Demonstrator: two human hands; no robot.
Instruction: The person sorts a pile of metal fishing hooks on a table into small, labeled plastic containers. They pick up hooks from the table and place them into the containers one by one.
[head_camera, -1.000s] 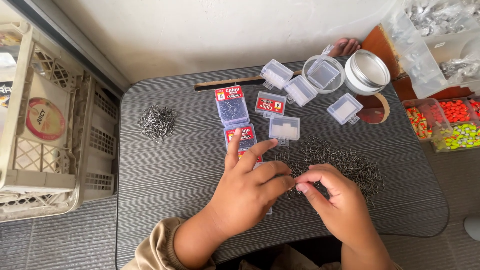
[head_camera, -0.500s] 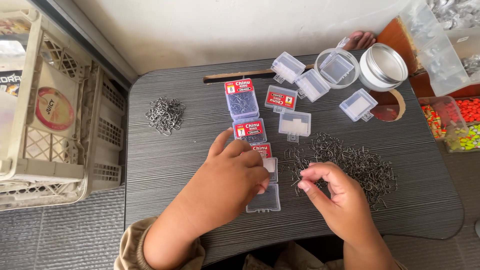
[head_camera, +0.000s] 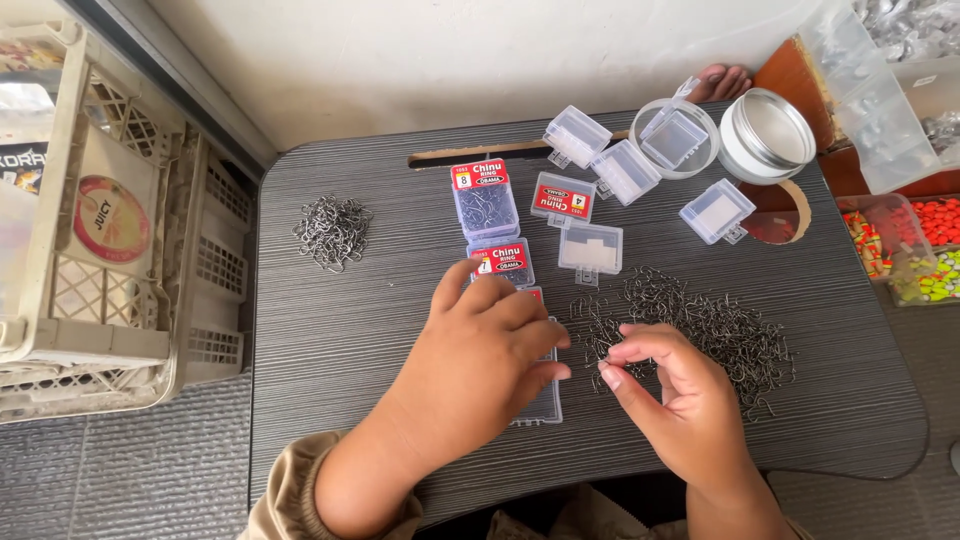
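We note the right hand (head_camera: 680, 400) with thumb and forefinger pinched together at the near-left fringe of the large hook pile (head_camera: 700, 325); whether a hook sits between the fingertips is too small to tell. The other fingers curl loosely. The left hand (head_camera: 490, 360) lies palm down, fingers spread and slightly bent, pressing on an open clear box (head_camera: 545, 400) near the table's front edge; the hand covers most of that box, so its contents are hidden.

Outward: two red-labelled boxes (head_camera: 485, 200) run in a line toward the back edge, a third labelled one (head_camera: 563, 197) and several plain clear boxes (head_camera: 590, 247) crowd the back right, beside a round metal tin (head_camera: 768, 135). A small hook heap (head_camera: 332, 230) sits alone toward the left edge.

Open surface of the table (head_camera: 350, 350) lies left of the left hand, and along the front right corner. A crate (head_camera: 120, 250) stands just off the left edge. Bead trays (head_camera: 915, 245) are cut off at right.
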